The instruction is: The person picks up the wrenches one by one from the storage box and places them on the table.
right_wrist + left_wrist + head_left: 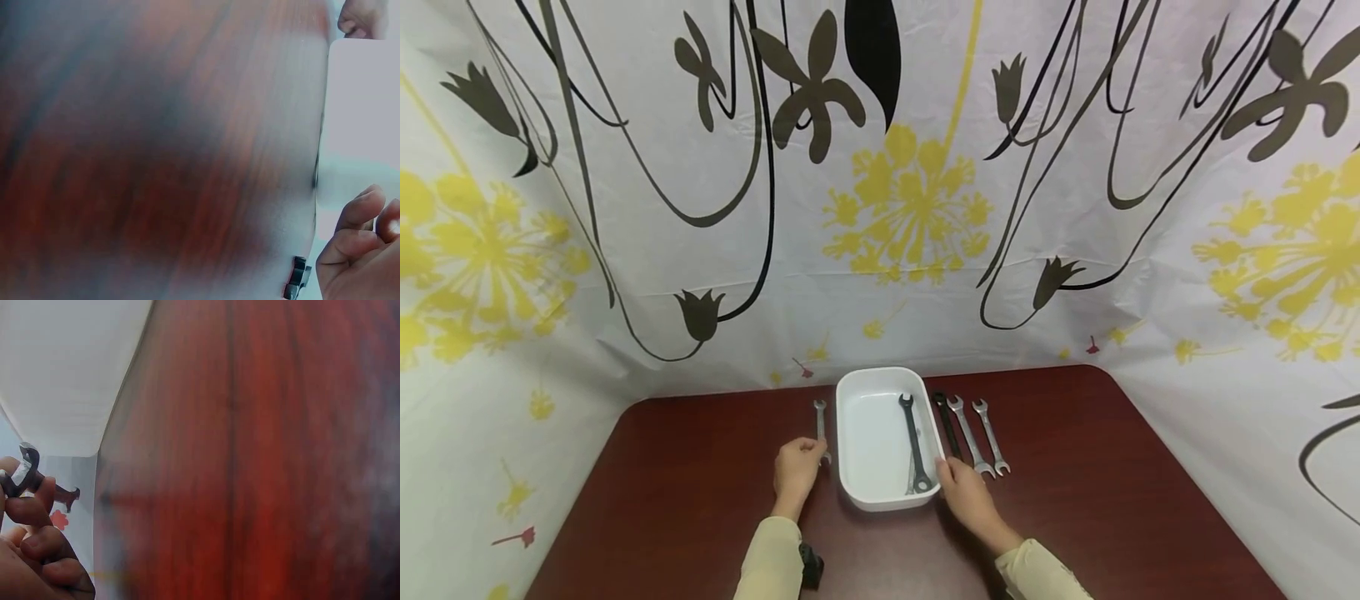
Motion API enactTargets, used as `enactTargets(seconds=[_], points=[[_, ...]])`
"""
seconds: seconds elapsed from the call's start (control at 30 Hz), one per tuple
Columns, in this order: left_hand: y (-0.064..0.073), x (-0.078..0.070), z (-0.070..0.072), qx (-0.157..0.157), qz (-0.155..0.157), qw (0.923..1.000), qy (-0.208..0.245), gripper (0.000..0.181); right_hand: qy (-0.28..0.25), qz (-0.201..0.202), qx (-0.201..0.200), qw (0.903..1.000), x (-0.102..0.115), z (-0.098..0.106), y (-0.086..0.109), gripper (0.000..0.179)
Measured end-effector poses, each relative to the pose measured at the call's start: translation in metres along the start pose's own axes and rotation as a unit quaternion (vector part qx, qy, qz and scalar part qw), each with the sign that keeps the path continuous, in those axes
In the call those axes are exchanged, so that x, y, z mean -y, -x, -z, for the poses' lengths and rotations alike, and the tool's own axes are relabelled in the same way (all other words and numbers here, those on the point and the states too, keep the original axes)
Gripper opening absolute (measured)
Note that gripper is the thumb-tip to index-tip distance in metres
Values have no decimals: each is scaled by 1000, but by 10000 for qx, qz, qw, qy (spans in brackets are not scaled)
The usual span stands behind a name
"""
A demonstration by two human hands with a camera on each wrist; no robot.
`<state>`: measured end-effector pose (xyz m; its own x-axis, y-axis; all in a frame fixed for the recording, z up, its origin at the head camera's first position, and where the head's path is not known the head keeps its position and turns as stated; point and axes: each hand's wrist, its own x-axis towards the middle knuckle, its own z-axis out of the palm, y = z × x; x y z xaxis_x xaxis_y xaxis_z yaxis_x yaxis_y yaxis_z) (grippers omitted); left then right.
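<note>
My left hand [797, 473] pinches a silver open-end wrench [820, 419] near its lower end, just left of the white tray [880, 506]. In the left wrist view, the jaw of that wrench [22, 474] sticks out between thumb and fingers. My right hand [972, 502] grips the tray by its lower right rim, with fingers [359, 209] curled by the wall in the right wrist view. Inside the tray lies a dark combination wrench [913, 437], partly over a smaller silver wrench [911, 477].
Right of the tray lie a black wrench [947, 421] and two silver open-end wrenches, one longer [969, 435] and one shorter [991, 437]. They rest on a dark red wooden table [700, 475]. A patterned cloth [820, 317] hangs behind the table's far edge.
</note>
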<state>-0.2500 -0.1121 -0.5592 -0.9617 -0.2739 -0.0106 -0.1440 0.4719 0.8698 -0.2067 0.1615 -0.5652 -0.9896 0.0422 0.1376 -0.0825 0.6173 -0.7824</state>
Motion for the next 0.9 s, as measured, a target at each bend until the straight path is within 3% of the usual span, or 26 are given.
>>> enactTargets(seconds=[0.3, 0.53, 0.9], points=[[1, 1, -1, 388, 68, 9986, -357, 23, -35, 2, -4, 10000, -2, 0, 1, 37], [-1, 1, 2, 805, -72, 9941, -721, 26, -17, 80, -56, 10000, -1, -1, 2, 36], [-1, 2, 2, 949, -296, 9887, -1124, 35, -3, 37, -51, 10000, 1, 0, 2, 36]])
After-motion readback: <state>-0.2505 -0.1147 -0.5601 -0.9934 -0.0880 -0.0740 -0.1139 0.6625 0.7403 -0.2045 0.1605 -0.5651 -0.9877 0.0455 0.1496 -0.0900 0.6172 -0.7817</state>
